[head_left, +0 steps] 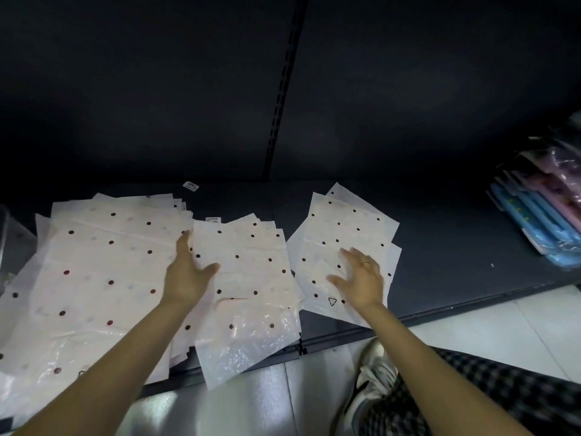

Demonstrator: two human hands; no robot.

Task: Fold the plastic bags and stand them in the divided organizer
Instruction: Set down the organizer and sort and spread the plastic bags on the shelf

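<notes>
White plastic bags with dark dots lie in three heaps on a dark shelf [456, 247]. The big left heap [94, 278] spreads to the shelf's left end. A middle pile [251, 278] overhangs the front edge. A smaller right pile [342, 228] lies flat, a triangle mark near its front. My left hand [188, 272] rests with straight fingers on the left edge of the middle pile. With its fingers spread, my right hand [361, 278] lies flat on the right pile. No divided organizer shows clearly.
Blue and pink packaged goods [544, 215] lean at the shelf's right end. A clear container edge [4, 234] shows at far left. A small label [190, 185] lies at the back. My shoe [371, 379] and checked trouser leg are on the pale tiled floor below.
</notes>
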